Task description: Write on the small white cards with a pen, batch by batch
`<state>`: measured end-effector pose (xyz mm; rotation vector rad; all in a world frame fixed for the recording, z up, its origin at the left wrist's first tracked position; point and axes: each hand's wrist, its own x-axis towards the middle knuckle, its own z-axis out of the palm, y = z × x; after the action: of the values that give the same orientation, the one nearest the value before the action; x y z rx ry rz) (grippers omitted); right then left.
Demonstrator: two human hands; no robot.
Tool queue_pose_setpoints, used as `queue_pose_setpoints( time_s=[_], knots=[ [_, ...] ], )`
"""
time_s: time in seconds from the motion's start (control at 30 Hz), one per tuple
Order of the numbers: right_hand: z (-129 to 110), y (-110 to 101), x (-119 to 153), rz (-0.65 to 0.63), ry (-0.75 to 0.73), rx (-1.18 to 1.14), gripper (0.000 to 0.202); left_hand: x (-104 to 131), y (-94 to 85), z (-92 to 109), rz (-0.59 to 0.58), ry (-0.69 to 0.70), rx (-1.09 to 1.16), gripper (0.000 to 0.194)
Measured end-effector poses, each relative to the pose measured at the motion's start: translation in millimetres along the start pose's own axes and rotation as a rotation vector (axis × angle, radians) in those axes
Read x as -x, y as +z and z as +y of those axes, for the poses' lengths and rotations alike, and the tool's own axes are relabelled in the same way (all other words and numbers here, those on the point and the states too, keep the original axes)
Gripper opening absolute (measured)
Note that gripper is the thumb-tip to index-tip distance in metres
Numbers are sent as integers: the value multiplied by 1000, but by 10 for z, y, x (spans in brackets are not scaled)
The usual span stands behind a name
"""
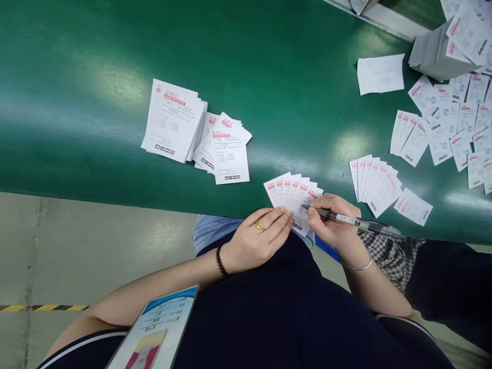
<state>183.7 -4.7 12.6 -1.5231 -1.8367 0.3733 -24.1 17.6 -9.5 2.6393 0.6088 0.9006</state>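
Note:
A fan of certificate cards (298, 197) with red headings lies at the table's near edge, its lower end reaching past it. My left hand (259, 236) rests on the fan's lower left, fingers stretched out side by side, thumb hidden. Closed around a pen (349, 220), my right hand (334, 218) holds the tip against the top card. To the left, a loose pile of cards (230, 156) sits beside a taller stack of certificate cards (175, 120).
Right of my hands lie another fan of cards (380, 187) and a few cards (414, 206). Many stamped cards (440, 118) spread farther right, near a grey stack (434, 54) and a white sheet (380, 74). The green table (269, 61) ends close to my body; a badge (157, 328) hangs there.

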Motion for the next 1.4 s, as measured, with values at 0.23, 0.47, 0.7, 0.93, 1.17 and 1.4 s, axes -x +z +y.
queue_pose_setpoints(
  time_s=[0.23,0.47,0.7,0.93,1.17,1.4],
  knots=[
    [-18,-2,-29,6,-25,22,12,-38,-15,-2,19,3,-29,20],
    [41,-52,48,16,184,-208,8,-31,-6,6,11,-6,-28,21],
    [-32,-88,-211,0,216,-242,21,-10,7,8,4,7,-33,22],
    [-3,63,-473,-345,-155,100,16,1,33,15,27,15,-36,21],
    [-125,135,-306,-404,-136,266,30,35,88,-34,94,63,-36,17],
    [-164,172,-211,-416,-128,286,41,105,168,-77,160,176,-83,18]
  ],
)
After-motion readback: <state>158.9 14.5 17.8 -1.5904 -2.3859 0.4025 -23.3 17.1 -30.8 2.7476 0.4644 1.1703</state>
